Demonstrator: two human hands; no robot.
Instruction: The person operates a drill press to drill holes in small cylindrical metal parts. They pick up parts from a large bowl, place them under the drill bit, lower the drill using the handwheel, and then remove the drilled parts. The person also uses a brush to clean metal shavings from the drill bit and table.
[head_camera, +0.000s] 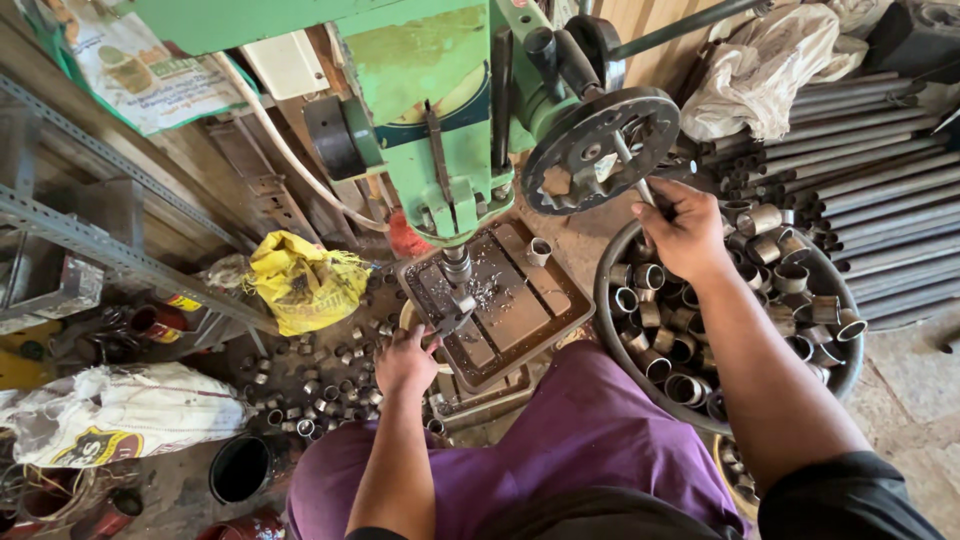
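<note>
We clamp our left hand (405, 362) firmly on the ring (447, 322) under the drill bit (456, 268) while our right hand (686, 228), closed on the feed handle (640, 185), should pull slowly.

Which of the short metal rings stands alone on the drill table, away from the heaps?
The single metal ring at the back right of the drill table. The others lie heaped in the round basin or scattered on the floor.
</note>
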